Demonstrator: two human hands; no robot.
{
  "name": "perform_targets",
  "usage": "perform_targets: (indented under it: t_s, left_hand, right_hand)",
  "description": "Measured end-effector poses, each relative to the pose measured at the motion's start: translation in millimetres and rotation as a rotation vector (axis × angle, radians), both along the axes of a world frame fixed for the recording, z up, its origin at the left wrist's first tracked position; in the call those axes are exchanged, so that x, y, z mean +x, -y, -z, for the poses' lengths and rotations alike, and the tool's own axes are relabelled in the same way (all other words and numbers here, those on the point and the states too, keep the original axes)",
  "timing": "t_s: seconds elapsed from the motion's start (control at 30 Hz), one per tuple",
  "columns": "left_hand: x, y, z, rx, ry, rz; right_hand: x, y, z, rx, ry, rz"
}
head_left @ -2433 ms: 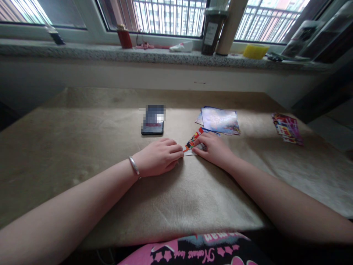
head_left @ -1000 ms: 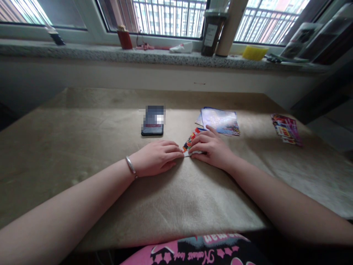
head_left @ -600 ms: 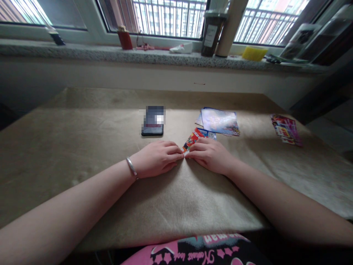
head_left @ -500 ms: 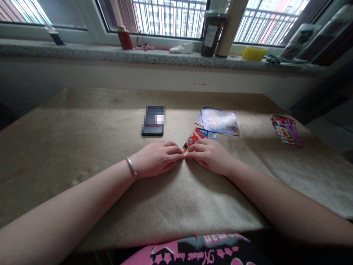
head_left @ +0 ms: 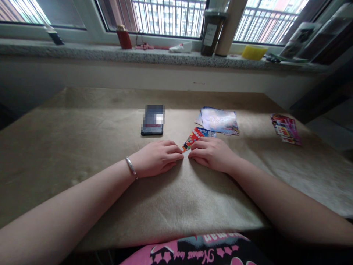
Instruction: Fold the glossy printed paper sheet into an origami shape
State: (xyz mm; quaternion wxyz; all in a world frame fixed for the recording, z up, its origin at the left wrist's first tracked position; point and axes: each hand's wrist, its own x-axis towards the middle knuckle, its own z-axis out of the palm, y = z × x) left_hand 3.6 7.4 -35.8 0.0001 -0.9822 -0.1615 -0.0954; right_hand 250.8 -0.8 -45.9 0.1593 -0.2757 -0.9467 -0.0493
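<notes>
Window: a large window (head_left: 168, 20) with balcony railings behind it fills the top of the view, above a speckled granite sill (head_left: 91, 53).

Sill: a red cup (head_left: 124, 39), a dark lidded jar (head_left: 211, 31), a cardboard tube (head_left: 231, 25) and a yellow sponge (head_left: 254, 52) stand along it.

Table: a beige suede-like cloth (head_left: 77, 147) covers the tabletop, with a soft ridge running up toward the hands.

Person: a pink and black printed shirt (head_left: 190, 250) shows at the bottom edge, and both bare forearms reach in from the lower corners.

Left hand: the left hand (head_left: 156, 159) lies palm down, fingers loosely together and gripping nothing, its fingertips just beside the card's lower tip.

Right hand: the right hand (head_left: 212, 154) also lies palm down and open, its fingers over the card's lower edge without gripping it.

Card: a red printed card (head_left: 194, 138) lies flat on the cloth, tilted, between the hands.

Other cards: a blue-bordered stack (head_left: 219, 121) lies just beyond it, and a pink fanned pile (head_left: 286, 129) lies well to the right.

Phone: a black smartphone (head_left: 152, 120), partly pixelated, lies flat beyond the left hand.

Bracelet: a silver bangle (head_left: 131, 166) circles the left wrist.
</notes>
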Motion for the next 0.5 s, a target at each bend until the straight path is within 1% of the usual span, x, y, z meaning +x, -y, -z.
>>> perform_targets:
  t_s: [0.23,0.5]
  left_hand:
    - [0,0,-1.0,-0.018,-0.007,-0.009]
    - [1,0,-1.9,-0.005,-0.004,-0.007]
  right_hand:
    - [3,-2,-4.8,-0.034,0.000,-0.024]
    - [12,-2,-9.2,-0.051,0.024,0.011]
